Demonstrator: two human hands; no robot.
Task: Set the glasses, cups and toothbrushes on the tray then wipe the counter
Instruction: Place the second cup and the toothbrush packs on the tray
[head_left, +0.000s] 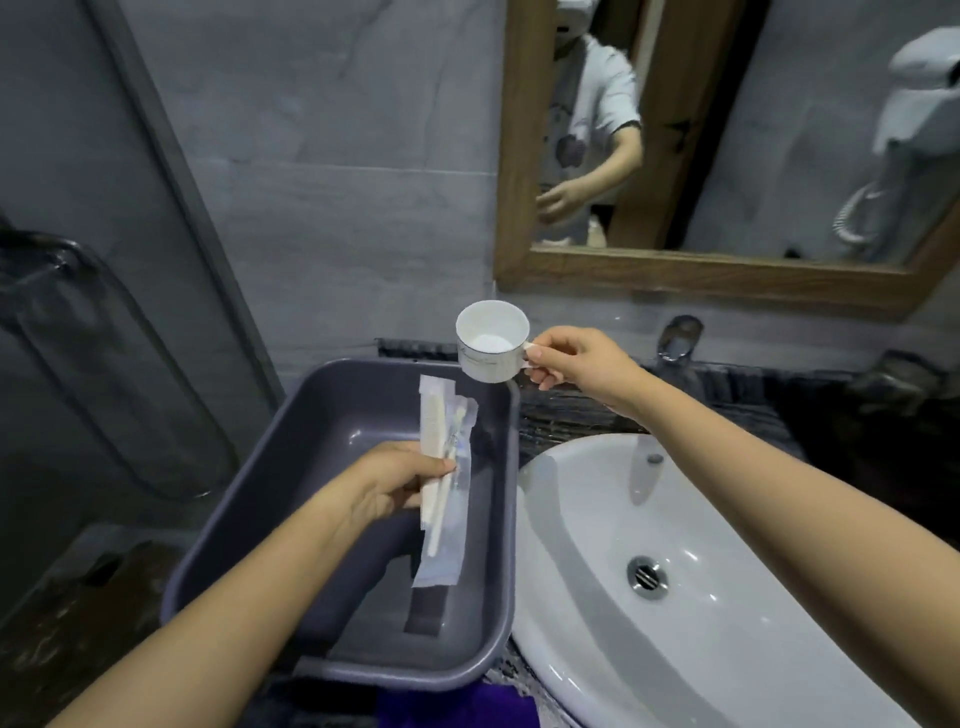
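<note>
gripping the wrapped toothbrushes (445, 467) between thumb and curled fingers, the left hand (387, 486) held them upright above the grey plastic tray (260, 467), whose floor looked bare. the right hand (579, 364) pinched the handle of a white cup (491, 340), keeping it in the air over the tray's far right corner. the tray sat on the dark counter (571, 415) just beside the white sink (675, 571). a purple cloth (457, 706) lay at the tray's near edge.
</note>
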